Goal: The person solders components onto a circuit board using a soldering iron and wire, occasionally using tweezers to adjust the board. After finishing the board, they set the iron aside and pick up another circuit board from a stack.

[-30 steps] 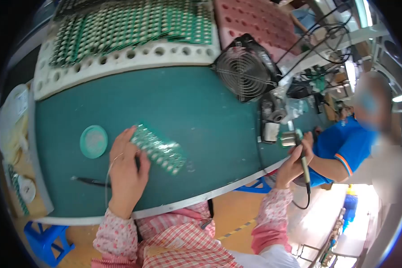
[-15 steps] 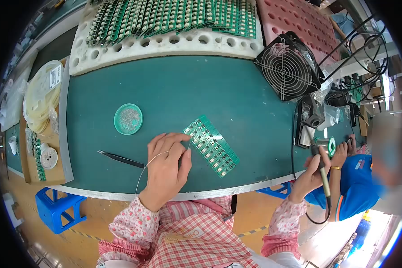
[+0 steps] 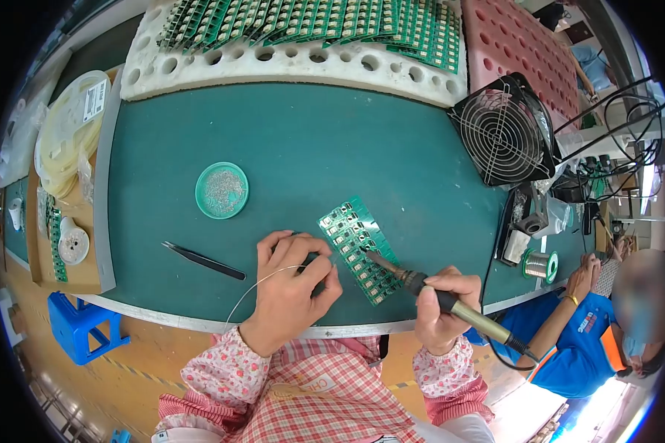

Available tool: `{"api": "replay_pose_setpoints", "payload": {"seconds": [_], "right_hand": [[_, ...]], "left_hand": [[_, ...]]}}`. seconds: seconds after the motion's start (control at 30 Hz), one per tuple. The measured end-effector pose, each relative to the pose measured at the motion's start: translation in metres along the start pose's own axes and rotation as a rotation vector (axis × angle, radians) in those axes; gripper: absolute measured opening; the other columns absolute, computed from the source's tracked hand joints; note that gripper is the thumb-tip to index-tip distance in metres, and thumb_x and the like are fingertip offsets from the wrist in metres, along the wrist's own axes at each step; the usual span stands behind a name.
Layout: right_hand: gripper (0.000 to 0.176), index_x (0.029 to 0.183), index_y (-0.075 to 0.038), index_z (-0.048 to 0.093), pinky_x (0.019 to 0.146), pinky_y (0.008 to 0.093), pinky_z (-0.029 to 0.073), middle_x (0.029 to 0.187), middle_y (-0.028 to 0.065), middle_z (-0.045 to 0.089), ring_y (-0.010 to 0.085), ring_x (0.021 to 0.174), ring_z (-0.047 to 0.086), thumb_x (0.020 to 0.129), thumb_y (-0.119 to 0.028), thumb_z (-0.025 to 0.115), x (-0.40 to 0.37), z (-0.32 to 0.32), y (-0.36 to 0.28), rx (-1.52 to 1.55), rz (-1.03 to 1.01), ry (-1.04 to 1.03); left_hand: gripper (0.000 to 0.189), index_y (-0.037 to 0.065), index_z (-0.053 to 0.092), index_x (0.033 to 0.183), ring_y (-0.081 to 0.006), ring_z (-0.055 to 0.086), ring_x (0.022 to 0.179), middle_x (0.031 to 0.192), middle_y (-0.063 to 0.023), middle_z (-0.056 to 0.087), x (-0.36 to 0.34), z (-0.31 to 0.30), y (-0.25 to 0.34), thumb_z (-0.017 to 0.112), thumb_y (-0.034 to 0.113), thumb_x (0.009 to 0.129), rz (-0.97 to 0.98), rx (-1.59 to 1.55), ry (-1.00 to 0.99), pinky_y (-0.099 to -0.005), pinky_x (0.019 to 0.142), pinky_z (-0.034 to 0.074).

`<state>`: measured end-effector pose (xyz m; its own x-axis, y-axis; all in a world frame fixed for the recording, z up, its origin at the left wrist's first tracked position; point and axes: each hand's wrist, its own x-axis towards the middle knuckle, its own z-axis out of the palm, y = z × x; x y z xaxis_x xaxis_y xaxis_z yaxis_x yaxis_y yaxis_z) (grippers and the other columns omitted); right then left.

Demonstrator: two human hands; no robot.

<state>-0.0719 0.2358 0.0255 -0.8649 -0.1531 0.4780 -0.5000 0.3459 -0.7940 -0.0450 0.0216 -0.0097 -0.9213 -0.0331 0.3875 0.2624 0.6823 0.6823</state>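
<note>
counter (image 3: 310,140): the green mat in front of you, carrying everything named below.
foam rack (image 3: 222,70): white, along the far edge, filled with upright green boards; well apart from both of your hands.
fan (image 3: 504,133): far right, standing tilted, well clear of the work.
board panel (image 3: 356,244): flat on the counter near the front edge, between your two hands. its long axis runs on a diagonal, far-left to near-right.
left hand (image 3: 292,292): resting on the counter just left of the panel, and the nearer of your two hands to it. the fingers (image 3: 325,269) are pinched on the solder wire, their tips just beside the panel's left edge.
right hand (image 3: 440,306): down at the counter's front edge, right of the panel and apart from it. the fingers (image 3: 451,284) are clenched around the soldering iron in a pen-like grip.
soldering iron (image 3: 480,321): it lies on a slant from near-right to far-left, crossing the panel's axis. the tip sits on the panel near its middle, on the right-hand side.
green dish (image 3: 222,190): round, beyond your left hand, holding something grey and grainy.
tweezers (image 3: 203,261): black, lying flat left of your left hand, untouched.
solder wire (image 3: 262,279): a thin arc from near your left wrist up through the fingers, heading right toward the panel. whether its end meets the iron tip is too fine to tell.
</note>
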Motion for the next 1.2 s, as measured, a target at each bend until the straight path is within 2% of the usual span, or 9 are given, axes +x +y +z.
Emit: {"api": "replay_pose_setpoints", "payload": {"seconds": [0.17,0.47,1.2], "right_hand": [[0.021,0.092,-0.001,0.060,0.046,0.0287,0.041,0.067,0.0061,0.064,0.0166,0.047,0.054,0.079,-0.004,0.076,0.009,0.011,0.001,-0.050,-0.131,-0.067],[0.020,0.088,-0.002,0.061,0.044,0.0274,0.040,0.063,0.0040,0.062,0.0158,0.046,0.053,0.077,-0.004,0.078,0.027,0.021,-0.001,-0.096,-0.190,-0.170],[0.020,0.087,-0.002,0.061,0.044,0.0268,0.041,0.063,0.0034,0.063,0.0148,0.046,0.054,0.078,-0.005,0.078,0.031,0.027,-0.003,-0.141,-0.184,-0.221]], "left_hand": [[0.014,0.005,0.058,0.071,-0.0263,0.063,0.093,0.097,-0.0051,0.064,0.002,0.000,0.000,0.071,0.004,0.069,0.018,0.002,0.004,-0.0459,0.094,0.043],[0.016,0.006,0.057,0.071,-0.0254,0.063,0.093,0.097,-0.0042,0.063,0.003,0.002,0.000,0.072,0.003,0.067,-0.001,0.006,0.015,-0.0462,0.093,0.043],[0.015,0.007,0.058,0.074,-0.0246,0.062,0.093,0.098,-0.0043,0.063,0.004,0.001,0.000,0.072,0.004,0.069,-0.015,0.011,0.011,-0.0452,0.094,0.042]]}}
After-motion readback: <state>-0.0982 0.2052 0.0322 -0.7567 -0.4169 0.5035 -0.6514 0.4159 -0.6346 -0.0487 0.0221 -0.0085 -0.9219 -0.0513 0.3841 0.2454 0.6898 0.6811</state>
